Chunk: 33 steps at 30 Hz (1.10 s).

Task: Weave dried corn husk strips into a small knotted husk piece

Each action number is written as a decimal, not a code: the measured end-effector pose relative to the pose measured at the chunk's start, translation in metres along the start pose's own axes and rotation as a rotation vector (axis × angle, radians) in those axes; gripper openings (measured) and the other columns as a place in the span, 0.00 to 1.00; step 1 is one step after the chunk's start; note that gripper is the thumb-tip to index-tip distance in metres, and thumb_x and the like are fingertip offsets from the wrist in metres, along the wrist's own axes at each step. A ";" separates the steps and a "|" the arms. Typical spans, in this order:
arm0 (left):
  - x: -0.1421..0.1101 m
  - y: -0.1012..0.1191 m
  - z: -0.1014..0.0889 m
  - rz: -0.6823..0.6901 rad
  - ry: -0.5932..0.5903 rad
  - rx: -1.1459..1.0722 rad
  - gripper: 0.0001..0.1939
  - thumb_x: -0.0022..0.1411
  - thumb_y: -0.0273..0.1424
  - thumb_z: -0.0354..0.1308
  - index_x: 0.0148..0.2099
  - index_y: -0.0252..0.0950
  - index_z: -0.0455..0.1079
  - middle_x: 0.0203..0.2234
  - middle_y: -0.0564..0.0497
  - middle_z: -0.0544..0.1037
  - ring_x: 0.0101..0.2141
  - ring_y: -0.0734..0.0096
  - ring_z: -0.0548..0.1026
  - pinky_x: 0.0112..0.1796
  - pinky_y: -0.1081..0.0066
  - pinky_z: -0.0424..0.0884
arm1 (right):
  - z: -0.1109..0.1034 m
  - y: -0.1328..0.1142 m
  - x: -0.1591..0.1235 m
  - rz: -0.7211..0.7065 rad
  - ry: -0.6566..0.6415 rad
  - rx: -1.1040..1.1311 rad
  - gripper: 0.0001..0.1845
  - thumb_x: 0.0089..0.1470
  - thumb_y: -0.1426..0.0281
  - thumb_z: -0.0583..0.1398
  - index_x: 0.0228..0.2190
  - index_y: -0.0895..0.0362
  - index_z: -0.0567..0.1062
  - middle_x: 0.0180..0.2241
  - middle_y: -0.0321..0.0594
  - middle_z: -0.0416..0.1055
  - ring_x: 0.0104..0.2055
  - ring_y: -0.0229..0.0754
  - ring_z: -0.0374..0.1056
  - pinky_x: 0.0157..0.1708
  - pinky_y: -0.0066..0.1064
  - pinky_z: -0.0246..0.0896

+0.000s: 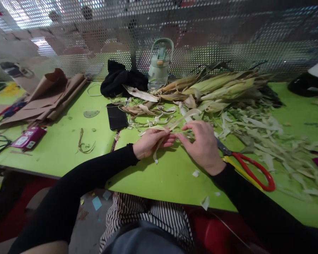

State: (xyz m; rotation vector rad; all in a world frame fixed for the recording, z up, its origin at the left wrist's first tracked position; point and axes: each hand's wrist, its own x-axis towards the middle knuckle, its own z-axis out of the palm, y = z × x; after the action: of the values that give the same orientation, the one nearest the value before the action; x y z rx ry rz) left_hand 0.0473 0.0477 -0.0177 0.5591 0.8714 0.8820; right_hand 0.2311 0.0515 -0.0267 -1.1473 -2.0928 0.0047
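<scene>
My left hand is closed, pinching pale corn husk strips between thumb and fingers. One narrow strip end hangs below these fingers, while wider ends stick out up and to the right. My right hand has its thumb and fingers curled at the husk beside the left fingertips, just above the green table. Its exact pinch is partly hidden. Close to the right wrist lie red-handled scissors, with a yellow handle beside them.
Whole corn husks and husk shreds cover the back and right. A bottle, black cloth and phone stand or lie behind my hands. Brown paper and a purple box are at left.
</scene>
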 end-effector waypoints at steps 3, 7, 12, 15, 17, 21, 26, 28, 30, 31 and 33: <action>-0.005 0.003 0.002 0.029 -0.004 -0.061 0.11 0.70 0.20 0.51 0.34 0.28 0.71 0.26 0.48 0.80 0.25 0.79 0.77 0.33 0.78 0.73 | 0.005 -0.008 -0.006 -0.432 0.032 -0.233 0.07 0.62 0.66 0.62 0.40 0.56 0.77 0.37 0.44 0.75 0.39 0.47 0.68 0.37 0.38 0.61; -0.007 -0.002 0.001 0.028 -0.027 -0.083 0.08 0.68 0.25 0.57 0.34 0.29 0.72 0.28 0.48 0.80 0.26 0.78 0.76 0.32 0.77 0.71 | 0.012 -0.026 -0.012 -0.675 -0.051 -0.237 0.11 0.62 0.76 0.58 0.44 0.57 0.78 0.34 0.42 0.75 0.37 0.45 0.65 0.36 0.37 0.59; -0.005 -0.007 -0.006 0.072 -0.111 -0.006 0.04 0.64 0.25 0.62 0.35 0.28 0.74 0.26 0.52 0.78 0.26 0.80 0.75 0.32 0.77 0.69 | 0.011 -0.029 -0.012 -0.600 0.024 -0.029 0.06 0.63 0.75 0.58 0.38 0.57 0.75 0.34 0.42 0.76 0.37 0.43 0.68 0.38 0.36 0.64; -0.004 -0.003 -0.009 0.102 -0.128 0.050 0.01 0.63 0.22 0.62 0.37 0.29 0.74 0.27 0.54 0.78 0.27 0.81 0.76 0.35 0.76 0.71 | 0.004 -0.022 -0.009 -0.261 0.150 0.139 0.02 0.63 0.70 0.59 0.39 0.54 0.72 0.37 0.41 0.76 0.41 0.44 0.72 0.40 0.37 0.67; -0.005 -0.001 -0.009 0.104 -0.144 0.066 0.01 0.63 0.21 0.61 0.38 0.29 0.74 0.30 0.53 0.80 0.32 0.77 0.79 0.38 0.74 0.72 | 0.001 -0.018 -0.007 -0.025 0.153 0.193 0.02 0.64 0.69 0.59 0.39 0.53 0.71 0.39 0.41 0.77 0.41 0.44 0.73 0.40 0.38 0.68; -0.006 -0.003 -0.010 0.121 -0.194 0.114 0.03 0.64 0.22 0.61 0.41 0.30 0.73 0.32 0.51 0.81 0.36 0.75 0.80 0.39 0.72 0.73 | 0.001 -0.013 -0.007 0.214 0.043 0.305 0.06 0.66 0.64 0.56 0.38 0.52 0.67 0.31 0.36 0.75 0.31 0.41 0.73 0.30 0.33 0.66; -0.009 -0.006 -0.011 0.140 -0.283 0.219 0.10 0.62 0.25 0.65 0.46 0.31 0.73 0.34 0.49 0.82 0.37 0.75 0.80 0.41 0.71 0.73 | 0.003 -0.017 -0.009 0.231 0.024 0.344 0.06 0.67 0.63 0.54 0.37 0.51 0.63 0.26 0.32 0.69 0.23 0.37 0.67 0.22 0.29 0.61; -0.010 -0.005 -0.011 0.157 -0.279 0.262 0.10 0.61 0.24 0.65 0.46 0.30 0.72 0.32 0.50 0.82 0.35 0.75 0.80 0.40 0.72 0.73 | 0.003 -0.018 -0.010 0.234 0.014 0.345 0.07 0.67 0.63 0.54 0.37 0.51 0.63 0.26 0.31 0.68 0.22 0.36 0.65 0.21 0.28 0.59; -0.009 -0.005 -0.010 0.181 -0.243 0.308 0.09 0.62 0.23 0.64 0.45 0.30 0.72 0.30 0.51 0.81 0.32 0.76 0.79 0.38 0.72 0.73 | 0.004 -0.017 -0.012 0.248 0.006 0.348 0.08 0.67 0.61 0.53 0.38 0.52 0.63 0.25 0.31 0.67 0.22 0.37 0.66 0.21 0.29 0.59; -0.009 -0.004 -0.010 0.192 -0.219 0.326 0.08 0.62 0.23 0.64 0.44 0.29 0.71 0.29 0.51 0.81 0.30 0.77 0.78 0.37 0.72 0.72 | 0.004 -0.017 -0.012 0.256 0.000 0.348 0.09 0.67 0.60 0.54 0.38 0.52 0.63 0.25 0.32 0.67 0.23 0.37 0.66 0.22 0.29 0.60; -0.008 -0.003 -0.010 0.204 -0.188 0.339 0.07 0.63 0.22 0.63 0.44 0.29 0.70 0.28 0.52 0.80 0.29 0.78 0.77 0.36 0.73 0.72 | 0.005 -0.015 -0.013 0.268 -0.015 0.362 0.10 0.66 0.59 0.54 0.39 0.52 0.64 0.25 0.32 0.67 0.24 0.38 0.68 0.23 0.30 0.61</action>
State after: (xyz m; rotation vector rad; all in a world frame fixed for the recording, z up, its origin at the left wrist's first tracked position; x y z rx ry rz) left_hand 0.0377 0.0398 -0.0222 1.0240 0.8060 0.8532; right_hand 0.2208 0.0345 -0.0333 -1.1900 -1.8374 0.4991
